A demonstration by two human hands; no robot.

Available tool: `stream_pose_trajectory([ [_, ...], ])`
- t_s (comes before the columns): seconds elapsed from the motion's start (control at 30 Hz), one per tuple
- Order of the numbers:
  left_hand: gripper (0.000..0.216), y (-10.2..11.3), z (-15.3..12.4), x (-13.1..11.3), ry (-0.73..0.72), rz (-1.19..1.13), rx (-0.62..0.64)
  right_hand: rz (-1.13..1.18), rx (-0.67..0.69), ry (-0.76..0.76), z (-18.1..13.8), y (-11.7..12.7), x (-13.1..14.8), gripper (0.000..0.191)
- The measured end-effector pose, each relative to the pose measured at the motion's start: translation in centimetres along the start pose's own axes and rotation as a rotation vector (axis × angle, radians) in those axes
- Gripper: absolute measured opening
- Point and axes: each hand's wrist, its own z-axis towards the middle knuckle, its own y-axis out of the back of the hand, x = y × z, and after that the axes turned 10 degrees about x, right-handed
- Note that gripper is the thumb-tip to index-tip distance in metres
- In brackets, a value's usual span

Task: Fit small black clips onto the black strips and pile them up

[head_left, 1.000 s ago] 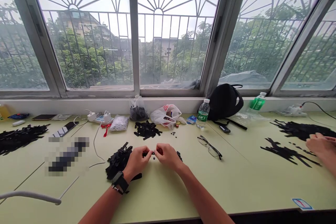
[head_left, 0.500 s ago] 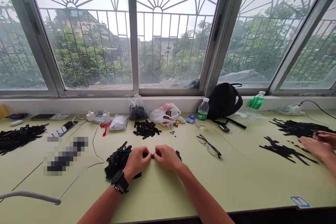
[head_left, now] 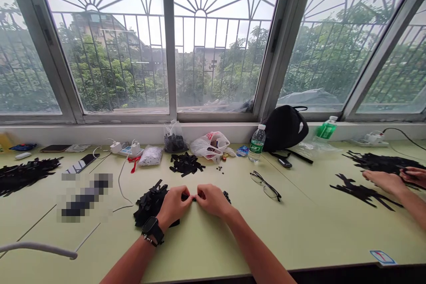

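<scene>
Near the centre of the frame, over the bench [head_left: 299, 235], the left hand [head_left: 176, 200] and right hand [head_left: 211, 199] meet almost fingertip to fingertip, each grip pinched together on a small black piece [head_left: 194, 199]. The step in hand looks like fine fitting work on that piece; the fingers hide whether it joins anything longer. The next move seems to call for a steady left pinch while the right works the piece. A heap of black strips [head_left: 148, 204] lies just left of the left hand, partly hidden by it. In the upper middle of the bench, a clear bag [head_left: 175, 141] holds dark bits, a white carrier bag [head_left: 203, 145] has contents too unclear to name, and a capped bottle [head_left: 257, 144] looks to hold clear liquid
</scene>
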Motion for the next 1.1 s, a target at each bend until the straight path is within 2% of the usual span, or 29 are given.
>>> stream_pose_trajectory([
  [0.27,0.015,0.2,-0.1,-0.2,-0.025,0.016,0.001,-0.047,0.007,-0.007,0.0,0.2,-0.3,0.005],
  [0.77,0.013,0.2,-0.2,-0.3,-0.102,-0.015,0.034,-0.035,0.021,-0.002,-0.1,0.4,-0.4,0.008],
  [1.1,0.021,0.4,0.6,-0.7,-0.117,-0.245,0.011,0.221,-0.044,0.119,1.0,-0.1,-0.8,0.026],
])
